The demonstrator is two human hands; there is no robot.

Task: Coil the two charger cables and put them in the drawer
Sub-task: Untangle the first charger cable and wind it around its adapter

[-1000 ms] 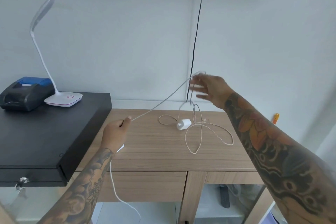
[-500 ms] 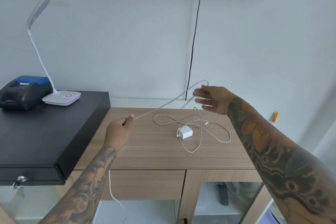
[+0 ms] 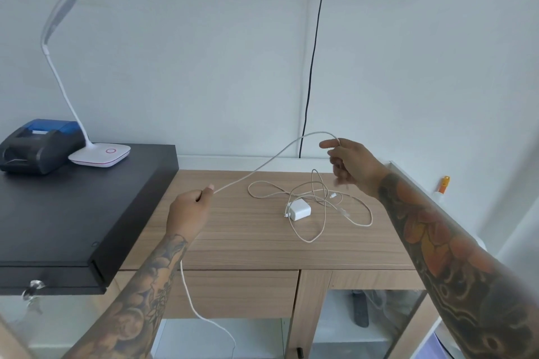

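Note:
A white charger cable (image 3: 262, 166) stretches in the air between my two hands. My left hand (image 3: 188, 210) pinches it over the left part of the wooden table (image 3: 248, 245), and the cable's tail hangs down past the table front. My right hand (image 3: 348, 165) holds the cable's other part, looped over its index finger, above the table's back. A second white cable (image 3: 313, 230) lies tangled on the table with a white charger brick (image 3: 299, 209) in its middle. The closed drawer (image 3: 233, 293) sits under the tabletop.
A black cash drawer box (image 3: 67, 207) stands at left, with a dark receipt printer (image 3: 38, 146) and a white desk lamp (image 3: 100, 154) on top. A black wire (image 3: 313, 52) runs down the wall. An orange-capped bottle (image 3: 443, 183) stands at the right.
My right hand came down and a little to the right, carrying its cable loop lower. My left hand kept its pinch in about the same place.

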